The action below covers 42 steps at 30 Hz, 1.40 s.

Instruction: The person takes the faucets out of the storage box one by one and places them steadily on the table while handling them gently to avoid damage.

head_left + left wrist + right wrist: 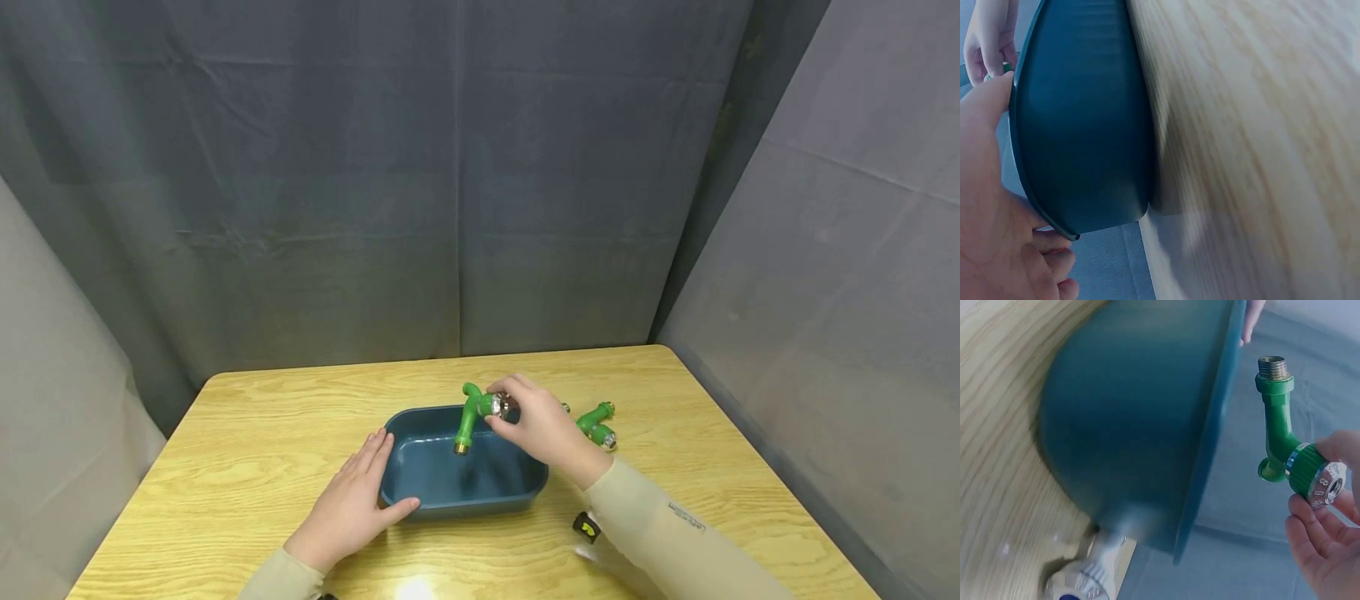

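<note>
Over the dark blue basin [450, 506], my right hand [543, 423] holds a green tap [469, 417] by its ribbed, silver-faced round end, pinched between thumb and fingers. The tap's threaded brass end [461, 448] points down toward the basin. In the right wrist view the green tap [1280, 428] shows its thread and a short spout. My left hand [352, 504] rests on the basin's left end, fingers straight along the rim and the thumb at the near edge. From the left wrist, my thumb [988, 103] touches the rim of the basin [1085, 112].
Right of the basin, another green tap [597, 425] lies on the wooden table [285, 433]. A silver end [566, 407] of something else shows beside my right hand. A blurred, silver-handled tap [1082, 578] sits by the basin in the right wrist view. Grey curtains [375, 208] surround the table.
</note>
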Each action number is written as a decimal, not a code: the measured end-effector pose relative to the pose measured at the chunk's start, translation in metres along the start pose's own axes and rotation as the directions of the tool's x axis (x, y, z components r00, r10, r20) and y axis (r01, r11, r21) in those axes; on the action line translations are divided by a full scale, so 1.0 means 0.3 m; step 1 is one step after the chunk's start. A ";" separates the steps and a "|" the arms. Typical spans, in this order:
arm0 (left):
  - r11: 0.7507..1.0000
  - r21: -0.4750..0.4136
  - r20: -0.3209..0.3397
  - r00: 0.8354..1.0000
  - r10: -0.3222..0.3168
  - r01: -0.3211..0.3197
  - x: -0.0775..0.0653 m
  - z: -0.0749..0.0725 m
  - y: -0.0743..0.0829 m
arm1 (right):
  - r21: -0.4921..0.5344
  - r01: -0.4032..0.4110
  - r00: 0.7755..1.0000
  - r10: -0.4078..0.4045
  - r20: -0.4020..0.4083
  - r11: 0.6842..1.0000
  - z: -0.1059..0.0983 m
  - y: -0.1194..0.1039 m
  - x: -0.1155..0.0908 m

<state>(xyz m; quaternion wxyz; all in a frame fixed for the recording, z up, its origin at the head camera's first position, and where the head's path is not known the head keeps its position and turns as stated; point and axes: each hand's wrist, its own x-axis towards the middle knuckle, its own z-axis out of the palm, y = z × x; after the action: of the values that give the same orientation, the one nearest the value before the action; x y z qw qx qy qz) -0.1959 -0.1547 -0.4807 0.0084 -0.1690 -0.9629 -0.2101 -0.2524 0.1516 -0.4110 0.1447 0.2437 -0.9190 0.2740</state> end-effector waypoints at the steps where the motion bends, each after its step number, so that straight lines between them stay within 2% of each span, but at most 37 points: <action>1: 1.000 0.000 -0.003 1.000 0.001 -0.001 0.000 0.000 0.000 | 0.004 -0.008 1.000 0.008 -0.010 1.000 -0.007 0.005 -0.004; 11: 1.000 -0.002 -0.007 1.000 0.001 -0.001 0.001 0.002 -0.001 | 0.022 -0.037 0.995 0.039 -0.089 0.999 -0.066 0.058 -0.038; 19: 1.000 -0.009 -0.005 1.000 0.004 -0.004 -0.001 -0.001 0.000 | 0.047 -0.034 0.983 0.041 -0.179 0.998 -0.107 0.087 -0.066; 25: 1.000 -0.007 -0.003 1.000 0.001 -0.001 -0.002 -0.003 -0.002 | 0.048 -0.093 0.974 0.101 -0.203 0.995 -0.138 0.119 -0.083; 36: 1.000 -0.005 -0.006 1.000 0.004 -0.004 -0.005 -0.012 0.000 | 0.050 -0.145 0.961 0.153 -0.231 0.988 -0.168 0.165 -0.123; 42: 1.000 0.000 -0.005 1.000 0.001 -0.001 -0.007 -0.010 -0.004 | 0.022 -0.148 0.957 0.149 -0.250 0.989 -0.171 0.180 -0.145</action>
<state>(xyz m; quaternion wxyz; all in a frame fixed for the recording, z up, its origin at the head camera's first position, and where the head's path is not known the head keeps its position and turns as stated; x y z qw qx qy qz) -0.1946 -0.1578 -0.4786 0.0110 -0.1691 -0.9627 -0.2107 -0.2375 0.2366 -0.4102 0.2385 0.1377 -0.9085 0.3142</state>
